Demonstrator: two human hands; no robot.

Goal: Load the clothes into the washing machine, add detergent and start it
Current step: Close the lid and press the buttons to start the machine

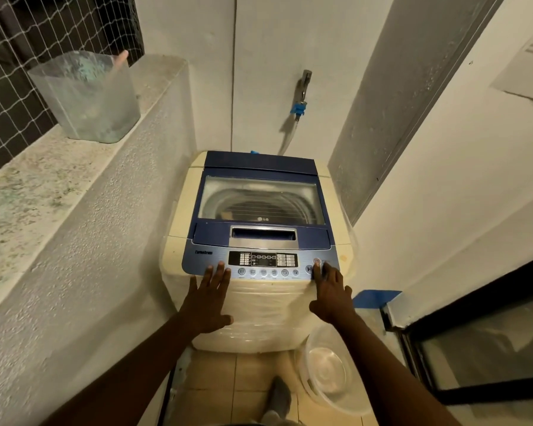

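1. Your two forearms are bare as far as they show; no sleeves, cuffs or gloves come into view.
2. Your left hand (208, 298) has no ring, watch or band on it.
3. Your right hand (331, 295) is likewise plain, the wrist uncovered.
4. Low in the view, your foot (279, 395) wears a grey sock; no shoe shows on it.
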